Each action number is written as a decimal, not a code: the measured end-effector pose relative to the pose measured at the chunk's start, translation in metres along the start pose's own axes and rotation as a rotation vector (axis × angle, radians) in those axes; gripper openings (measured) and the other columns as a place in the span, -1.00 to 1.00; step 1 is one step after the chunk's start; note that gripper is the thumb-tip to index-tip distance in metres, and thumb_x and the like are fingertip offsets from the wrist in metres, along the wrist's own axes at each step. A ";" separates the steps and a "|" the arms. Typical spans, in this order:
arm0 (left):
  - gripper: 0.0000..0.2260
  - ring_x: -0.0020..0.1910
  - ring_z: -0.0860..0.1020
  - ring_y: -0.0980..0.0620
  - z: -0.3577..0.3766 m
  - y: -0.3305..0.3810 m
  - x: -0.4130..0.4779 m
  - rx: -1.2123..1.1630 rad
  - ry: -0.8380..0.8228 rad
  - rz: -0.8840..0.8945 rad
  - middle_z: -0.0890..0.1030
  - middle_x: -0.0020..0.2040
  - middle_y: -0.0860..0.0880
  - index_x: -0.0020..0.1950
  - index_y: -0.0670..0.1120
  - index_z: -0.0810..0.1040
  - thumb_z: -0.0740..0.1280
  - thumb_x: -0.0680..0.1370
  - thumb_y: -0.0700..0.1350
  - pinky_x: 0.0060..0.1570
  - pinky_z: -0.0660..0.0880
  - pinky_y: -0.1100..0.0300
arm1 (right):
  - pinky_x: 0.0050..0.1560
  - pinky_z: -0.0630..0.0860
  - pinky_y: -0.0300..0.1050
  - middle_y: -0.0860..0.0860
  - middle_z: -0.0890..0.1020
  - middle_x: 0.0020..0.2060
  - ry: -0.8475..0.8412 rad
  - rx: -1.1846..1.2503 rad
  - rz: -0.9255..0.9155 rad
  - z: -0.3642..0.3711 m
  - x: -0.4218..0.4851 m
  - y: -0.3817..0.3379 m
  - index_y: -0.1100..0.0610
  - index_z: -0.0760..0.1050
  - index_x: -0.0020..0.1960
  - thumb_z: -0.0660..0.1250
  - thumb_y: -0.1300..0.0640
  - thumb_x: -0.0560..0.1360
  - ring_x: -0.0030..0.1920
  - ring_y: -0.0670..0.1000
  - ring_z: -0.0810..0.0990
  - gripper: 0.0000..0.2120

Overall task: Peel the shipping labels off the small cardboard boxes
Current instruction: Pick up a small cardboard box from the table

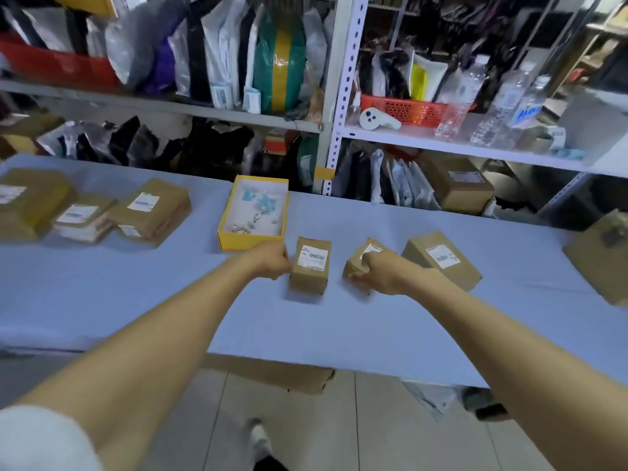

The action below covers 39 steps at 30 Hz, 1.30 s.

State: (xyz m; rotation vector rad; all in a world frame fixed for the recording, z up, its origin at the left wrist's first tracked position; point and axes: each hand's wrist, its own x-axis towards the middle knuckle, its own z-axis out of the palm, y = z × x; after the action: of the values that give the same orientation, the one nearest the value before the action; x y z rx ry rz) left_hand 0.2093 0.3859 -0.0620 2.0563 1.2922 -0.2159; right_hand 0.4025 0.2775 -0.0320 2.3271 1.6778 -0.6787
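Our right hand [380, 271] is wrapped round the tilted box [353, 266] on the tabletop [339, 328], with its white label [368, 249] peeking out at 11 o'clock from the knuckles. Our left hand [272, 261] is curled against the middle box [311, 270], which sits at its 3 o'clock with its long axis running 12-to-6. We can't tell if it's actually gripping. Both boxes are plain matte cardboard, square-edged.

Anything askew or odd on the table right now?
The middle box, gripped by the right hand, sits tilted, while the left box and right box lie flat. Nothing looks spilled or torn.
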 end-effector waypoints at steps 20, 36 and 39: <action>-0.81 0.04 0.52 -0.13 -0.021 0.001 0.127 -0.137 -0.057 -0.106 0.56 0.02 -0.18 0.07 -0.16 0.46 0.36 0.52 -0.13 -0.05 0.39 0.14 | 0.22 0.45 0.06 0.17 0.47 0.27 -0.061 0.130 -0.053 -0.016 0.153 0.012 0.21 0.27 0.37 0.32 -0.10 0.52 0.22 0.20 0.49 -0.44; -0.37 0.24 0.50 -0.12 0.089 -0.031 0.173 -0.491 0.062 -0.178 0.52 0.30 -0.08 0.40 -0.11 0.32 0.49 0.39 -0.09 0.16 0.48 0.05 | 0.20 0.48 -0.04 0.12 0.47 0.29 -0.037 0.736 -0.038 0.107 0.209 -0.004 0.27 0.15 0.37 0.53 0.10 0.37 0.29 0.11 0.49 -0.23; -0.44 0.21 0.52 -0.12 0.097 -0.035 0.171 -0.555 0.132 -0.179 0.54 0.29 -0.06 0.37 -0.07 0.37 0.47 0.42 -0.18 0.18 0.49 0.01 | 0.24 0.49 0.04 0.08 0.51 0.27 -0.043 0.828 -0.057 0.112 0.206 -0.003 0.22 0.15 0.38 0.51 0.12 0.39 0.28 0.09 0.51 -0.26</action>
State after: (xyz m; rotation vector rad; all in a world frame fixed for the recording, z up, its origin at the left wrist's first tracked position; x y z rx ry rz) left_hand 0.2838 0.4595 -0.2318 1.5053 1.4240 0.1871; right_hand 0.4240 0.4062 -0.2269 2.7133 1.6416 -1.6809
